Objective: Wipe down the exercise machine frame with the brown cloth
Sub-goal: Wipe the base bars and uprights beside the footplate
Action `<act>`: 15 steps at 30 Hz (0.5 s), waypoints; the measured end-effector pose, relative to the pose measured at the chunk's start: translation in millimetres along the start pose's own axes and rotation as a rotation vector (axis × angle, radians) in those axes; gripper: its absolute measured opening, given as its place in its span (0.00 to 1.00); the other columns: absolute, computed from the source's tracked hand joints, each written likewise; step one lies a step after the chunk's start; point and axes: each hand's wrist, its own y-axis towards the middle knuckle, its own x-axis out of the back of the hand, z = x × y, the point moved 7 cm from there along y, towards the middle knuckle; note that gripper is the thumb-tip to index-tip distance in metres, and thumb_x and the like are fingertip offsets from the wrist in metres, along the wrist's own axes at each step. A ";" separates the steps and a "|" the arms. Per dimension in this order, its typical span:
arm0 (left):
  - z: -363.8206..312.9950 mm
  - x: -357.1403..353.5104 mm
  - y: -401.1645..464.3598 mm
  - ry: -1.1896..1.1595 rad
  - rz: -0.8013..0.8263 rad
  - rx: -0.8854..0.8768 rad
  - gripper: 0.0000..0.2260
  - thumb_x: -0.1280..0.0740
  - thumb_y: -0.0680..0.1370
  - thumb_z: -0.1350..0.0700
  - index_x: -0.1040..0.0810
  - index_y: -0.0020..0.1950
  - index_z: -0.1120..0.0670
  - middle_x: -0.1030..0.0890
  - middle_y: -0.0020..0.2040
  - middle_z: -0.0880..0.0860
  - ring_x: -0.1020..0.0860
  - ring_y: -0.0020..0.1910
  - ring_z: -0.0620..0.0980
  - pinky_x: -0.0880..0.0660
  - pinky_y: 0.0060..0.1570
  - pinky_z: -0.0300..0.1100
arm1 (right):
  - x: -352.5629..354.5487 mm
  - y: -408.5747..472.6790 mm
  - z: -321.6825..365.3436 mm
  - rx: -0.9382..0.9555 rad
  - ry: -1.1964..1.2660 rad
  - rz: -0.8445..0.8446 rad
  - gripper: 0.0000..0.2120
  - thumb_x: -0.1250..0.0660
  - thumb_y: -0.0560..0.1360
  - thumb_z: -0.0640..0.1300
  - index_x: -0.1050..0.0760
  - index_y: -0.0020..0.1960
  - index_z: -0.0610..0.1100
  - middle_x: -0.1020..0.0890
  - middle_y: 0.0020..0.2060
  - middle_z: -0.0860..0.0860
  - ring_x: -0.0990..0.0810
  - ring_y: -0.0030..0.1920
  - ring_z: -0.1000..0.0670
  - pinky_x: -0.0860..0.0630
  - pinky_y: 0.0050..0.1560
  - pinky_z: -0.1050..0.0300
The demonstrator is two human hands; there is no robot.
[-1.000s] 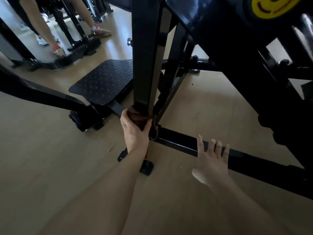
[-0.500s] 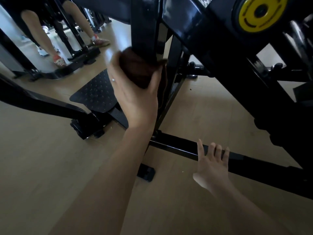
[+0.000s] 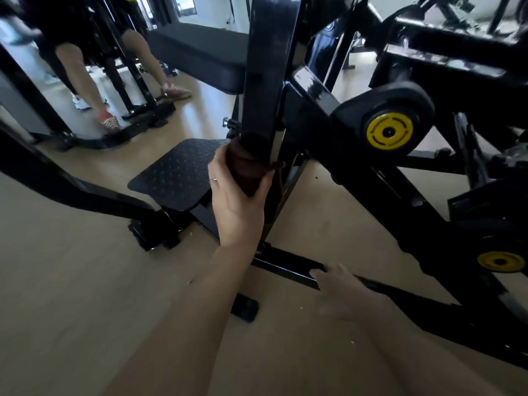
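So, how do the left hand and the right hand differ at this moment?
The left hand grips the brown cloth around the upright post; the right hand holds nothing. The left hand is raised on the post; the right hand is low, by the floor bar, and blurred. Both are bare.

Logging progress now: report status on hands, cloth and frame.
Left hand grips brown cloth around upright frame post. Right hand open, fingers on floor bar. Nothing blocking the post.
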 end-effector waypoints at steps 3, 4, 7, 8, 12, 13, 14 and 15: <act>-38.5 10.0 29.1 -0.013 -0.008 -0.102 0.31 0.24 0.76 0.54 0.33 0.75 0.61 0.28 0.65 0.49 0.31 0.63 0.34 0.38 0.63 0.22 | 69.5 -46.0 60.9 0.239 0.196 -0.270 0.26 0.37 0.80 0.40 0.33 0.77 0.53 0.26 0.66 0.52 0.24 0.63 0.49 0.25 0.58 0.56; -55.0 12.4 42.6 -0.018 -0.020 -0.148 0.31 0.24 0.76 0.53 0.32 0.75 0.61 0.27 0.66 0.50 0.30 0.64 0.36 0.37 0.65 0.25 | 98.7 -66.7 77.1 0.303 0.244 -0.444 0.25 0.37 0.79 0.38 0.28 0.74 0.53 0.25 0.64 0.53 0.22 0.59 0.51 0.24 0.54 0.57; -101.1 15.8 77.8 -0.060 -0.042 -0.249 0.31 0.25 0.77 0.50 0.31 0.73 0.63 0.25 0.68 0.56 0.26 0.67 0.49 0.32 0.68 0.34 | 176.5 -134.0 104.1 0.452 0.352 -0.968 0.19 0.39 0.72 0.35 0.20 0.60 0.46 0.20 0.55 0.52 0.21 0.49 0.52 0.25 0.42 0.60; -110.2 15.5 85.1 -0.074 -0.030 -0.259 0.30 0.25 0.77 0.50 0.31 0.72 0.63 0.24 0.67 0.56 0.25 0.66 0.50 0.29 0.68 0.38 | 196.8 -152.1 107.4 0.486 0.373 -1.108 0.17 0.39 0.71 0.34 0.20 0.56 0.43 0.20 0.52 0.51 0.21 0.49 0.51 0.26 0.44 0.62; -115.3 17.1 97.1 -0.097 0.026 -0.259 0.31 0.23 0.76 0.50 0.30 0.71 0.62 0.24 0.63 0.50 0.24 0.64 0.46 0.27 0.64 0.41 | 254.8 -174.7 111.2 0.447 0.469 -1.348 0.16 0.41 0.73 0.33 0.22 0.58 0.39 0.21 0.54 0.48 0.23 0.55 0.49 0.26 0.56 0.59; -113.7 17.3 98.9 -0.112 0.032 -0.246 0.31 0.23 0.75 0.50 0.30 0.71 0.61 0.24 0.62 0.48 0.24 0.63 0.43 0.27 0.63 0.37 | 264.8 -168.7 111.2 0.385 0.505 -1.310 0.16 0.43 0.76 0.37 0.23 0.61 0.40 0.21 0.55 0.49 0.24 0.56 0.52 0.27 0.62 0.56; -111.2 16.8 99.8 -0.136 0.040 -0.223 0.30 0.22 0.75 0.49 0.30 0.71 0.60 0.24 0.61 0.45 0.24 0.62 0.41 0.27 0.62 0.35 | 272.1 -160.4 111.5 0.314 0.502 -1.261 0.16 0.46 0.79 0.41 0.24 0.62 0.42 0.21 0.53 0.51 0.25 0.55 0.54 0.30 0.68 0.52; -108.2 16.1 99.8 -0.164 0.049 -0.188 0.30 0.22 0.75 0.49 0.30 0.71 0.58 0.23 0.61 0.44 0.23 0.62 0.40 0.27 0.61 0.35 | 276.2 -152.2 113.5 0.248 0.453 -1.217 0.16 0.49 0.82 0.45 0.25 0.61 0.44 0.21 0.48 0.53 0.25 0.53 0.55 0.34 0.72 0.47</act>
